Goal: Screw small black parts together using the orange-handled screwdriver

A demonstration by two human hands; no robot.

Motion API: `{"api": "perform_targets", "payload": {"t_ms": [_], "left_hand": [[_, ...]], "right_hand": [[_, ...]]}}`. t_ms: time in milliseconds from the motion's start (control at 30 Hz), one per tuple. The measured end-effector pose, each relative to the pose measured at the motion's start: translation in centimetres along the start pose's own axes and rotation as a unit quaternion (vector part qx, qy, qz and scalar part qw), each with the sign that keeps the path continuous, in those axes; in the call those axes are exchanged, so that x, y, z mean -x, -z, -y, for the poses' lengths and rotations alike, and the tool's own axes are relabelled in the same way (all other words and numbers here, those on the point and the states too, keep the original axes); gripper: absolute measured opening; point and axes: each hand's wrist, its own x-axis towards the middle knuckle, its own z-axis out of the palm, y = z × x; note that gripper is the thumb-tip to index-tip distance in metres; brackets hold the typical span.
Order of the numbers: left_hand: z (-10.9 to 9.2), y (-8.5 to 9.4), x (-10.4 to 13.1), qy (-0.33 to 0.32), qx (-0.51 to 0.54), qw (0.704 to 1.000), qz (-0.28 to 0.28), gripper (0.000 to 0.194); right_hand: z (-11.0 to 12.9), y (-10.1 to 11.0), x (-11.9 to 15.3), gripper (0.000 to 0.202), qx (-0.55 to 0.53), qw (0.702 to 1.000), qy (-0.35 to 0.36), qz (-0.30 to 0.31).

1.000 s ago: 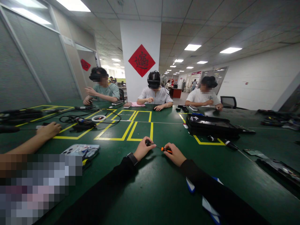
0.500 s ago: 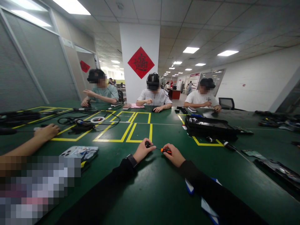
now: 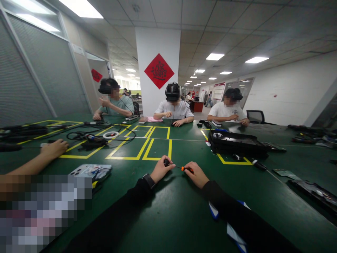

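My left hand (image 3: 159, 170) is closed, with thumb and fingers pinching a small black part (image 3: 166, 162) whose kind I cannot make out. In my right hand (image 3: 198, 176) is a screwdriver (image 3: 183, 168) with an orange and black handle, gripped between thumb and fingers. Its thin shaft points left and reaches the left fingertips. Whether the tip touches the black part is hidden by the fingers. Both hands are held over the green table (image 3: 168, 225), close together.
A black plastic housing (image 3: 242, 142) lies ahead right, near a black-handled tool (image 3: 259, 164). Tangled cables (image 3: 92, 138) lie left, beside another person's hand (image 3: 56, 147). Blue-and-white packets (image 3: 213, 211) lie by my right forearm. Several people sit across the table.
The screwdriver's handle has turned slightly in my right fingers, showing less orange. My left hand keeps its grip. The view has shifted slightly.
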Motion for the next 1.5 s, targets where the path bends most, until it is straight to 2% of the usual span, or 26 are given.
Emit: {"api": "perform_targets", "payload": {"t_ms": [233,400,567,733,933,1067,1233,1400,1500], "left_hand": [[0.38,0.01,-0.13,0.002,0.003,1.000,0.014,0.029],[0.38,-0.04,-0.07,-0.004,-0.001,1.000,0.012,0.027],[0.31,-0.05,-0.09,-0.006,-0.002,1.000,0.004,0.027],[-0.01,-0.07,-0.02,-0.005,0.003,1.000,0.003,0.026],[-0.25,-0.10,0.08,0.004,0.011,1.000,0.003,0.024],[0.18,-0.05,-0.05,0.000,-0.003,1.000,-0.004,0.024],[0.35,-0.17,-0.11,-0.004,0.001,1.000,0.003,0.025],[0.17,-0.24,-0.07,0.004,0.006,1.000,-0.003,0.024],[0.27,-0.17,-0.09,-0.003,0.004,1.000,-0.005,0.025]], "right_hand": [[-0.29,-0.20,-0.11,0.013,-0.006,1.000,-0.014,-0.003],[-0.37,-0.36,-0.22,0.024,0.003,1.000,-0.010,0.005],[-0.11,-0.18,-0.02,0.012,0.000,1.000,-0.004,0.002],[0.13,-0.14,0.09,0.014,-0.014,1.000,-0.012,0.002],[-0.02,-0.20,0.00,0.020,0.035,0.999,-0.017,-0.006],[-0.17,-0.23,0.15,0.009,0.027,1.000,-0.002,-0.015],[-0.37,-0.41,0.10,0.015,-0.003,1.000,-0.022,-0.014],[-0.40,-0.48,-0.16,0.017,0.019,0.999,-0.026,-0.010],[-0.26,-0.37,-0.04,0.009,0.021,1.000,-0.017,-0.012]]}}
